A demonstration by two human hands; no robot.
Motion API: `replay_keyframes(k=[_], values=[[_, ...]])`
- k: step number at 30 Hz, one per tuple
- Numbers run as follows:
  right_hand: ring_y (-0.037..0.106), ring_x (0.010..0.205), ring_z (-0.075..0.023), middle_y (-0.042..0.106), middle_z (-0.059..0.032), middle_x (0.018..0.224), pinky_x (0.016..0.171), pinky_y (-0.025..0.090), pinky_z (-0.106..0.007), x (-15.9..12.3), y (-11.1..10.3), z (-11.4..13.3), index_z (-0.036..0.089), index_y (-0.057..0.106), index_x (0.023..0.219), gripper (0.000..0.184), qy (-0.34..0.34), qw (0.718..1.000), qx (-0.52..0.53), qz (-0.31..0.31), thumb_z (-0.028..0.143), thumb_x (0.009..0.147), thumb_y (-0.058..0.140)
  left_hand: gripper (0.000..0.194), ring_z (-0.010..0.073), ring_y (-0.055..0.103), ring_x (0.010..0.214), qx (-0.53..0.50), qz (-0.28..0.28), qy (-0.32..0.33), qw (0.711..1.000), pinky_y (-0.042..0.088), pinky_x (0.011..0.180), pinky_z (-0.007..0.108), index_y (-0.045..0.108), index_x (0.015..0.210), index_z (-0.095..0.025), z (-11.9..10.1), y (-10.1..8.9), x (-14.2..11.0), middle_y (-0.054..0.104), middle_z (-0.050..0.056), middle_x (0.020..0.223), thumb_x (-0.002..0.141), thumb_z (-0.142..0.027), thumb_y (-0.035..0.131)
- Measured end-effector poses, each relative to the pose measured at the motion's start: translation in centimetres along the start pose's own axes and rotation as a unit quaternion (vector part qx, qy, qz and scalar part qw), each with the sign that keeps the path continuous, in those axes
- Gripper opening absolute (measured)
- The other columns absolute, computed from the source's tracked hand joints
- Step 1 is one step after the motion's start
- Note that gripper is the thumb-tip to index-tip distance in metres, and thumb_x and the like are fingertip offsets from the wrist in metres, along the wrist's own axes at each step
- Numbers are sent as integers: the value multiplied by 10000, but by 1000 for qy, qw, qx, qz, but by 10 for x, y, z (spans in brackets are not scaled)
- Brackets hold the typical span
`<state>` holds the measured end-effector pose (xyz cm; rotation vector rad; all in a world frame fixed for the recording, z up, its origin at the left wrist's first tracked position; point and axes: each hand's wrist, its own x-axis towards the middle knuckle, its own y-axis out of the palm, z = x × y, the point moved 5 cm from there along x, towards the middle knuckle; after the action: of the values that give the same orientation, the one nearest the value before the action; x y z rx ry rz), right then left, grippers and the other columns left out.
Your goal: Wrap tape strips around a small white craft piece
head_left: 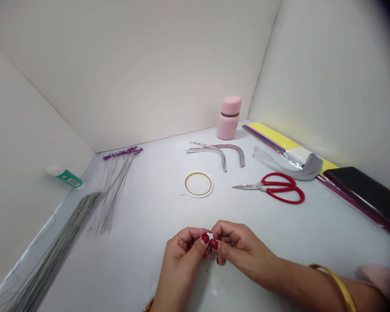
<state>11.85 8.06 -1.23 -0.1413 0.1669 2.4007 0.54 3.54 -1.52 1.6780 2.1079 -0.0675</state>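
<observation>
My left hand [188, 251] and my right hand [235, 245] meet at the front middle of the table, thumbs and fingers pinched together. Between the fingertips shows a small white piece [210, 236], mostly hidden, its kind not clear. Beyond the hands lies a roll of narrow tape [211, 187], white with a yellow-brown inner ring. Scissors with red handles [269, 187] rest to its right, blades pointing left and nearly together. Behind the tape are two curved, patterned strips [222, 158], one whitish and one pinkish.
A bundle of thin grey wires [68, 232] lies left; purple-tipped stems [123, 152] sit behind it. A green-and-white tube [69, 178] leans by the left wall. A pink bottle [228, 119] stands at the back. Along the right are coloured sheets [273, 136], a curled clear strip [299, 173] and a dark phone [364, 195].
</observation>
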Motion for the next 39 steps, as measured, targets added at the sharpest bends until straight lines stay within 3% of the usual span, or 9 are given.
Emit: replay_keyframes(k=[7,12,20,28,34,39], values=[[502,587,-96,581,-29,715,563,403,-235,2,1,0,139,503,759,216,23,998,54,17,342,799,564,132,96,517,579,-8,-4,-12,1000,398,581,202,668,736,-120,3,0,0,603,8,590,727,-248,635],[501,561,-90,559,14,628,548,396,-222,4,-2,-2,148,503,782,200,17,998,44,-36,309,760,619,126,95,512,585,-9,-21,13,1000,398,577,198,669,735,-122,1,0,-1,608,12,600,729,-244,639],[506,521,-68,582,3,629,507,368,-199,9,-6,2,129,515,746,229,43,995,87,-27,345,786,580,151,132,571,669,-58,30,23,998,430,659,248,668,830,-125,2,3,2,669,52,702,714,-223,661],[521,552,-77,561,31,648,530,397,-210,4,-4,-1,180,490,884,195,6,994,96,-46,302,777,599,138,102,550,585,-76,-20,-4,997,416,588,214,663,765,-124,6,0,1,652,25,630,665,-212,701],[515,573,-89,557,19,610,552,407,-223,4,-5,-2,163,548,841,158,-19,997,65,-41,301,781,596,121,99,540,579,-67,-19,-5,998,407,582,212,662,740,-120,6,1,1,643,23,614,664,-207,699],[519,563,-90,584,6,608,534,394,-214,5,-7,0,150,571,770,180,0,997,68,-47,325,761,614,114,94,536,571,-89,-28,-8,996,403,576,206,651,742,-135,8,0,0,628,9,597,673,-216,691]])
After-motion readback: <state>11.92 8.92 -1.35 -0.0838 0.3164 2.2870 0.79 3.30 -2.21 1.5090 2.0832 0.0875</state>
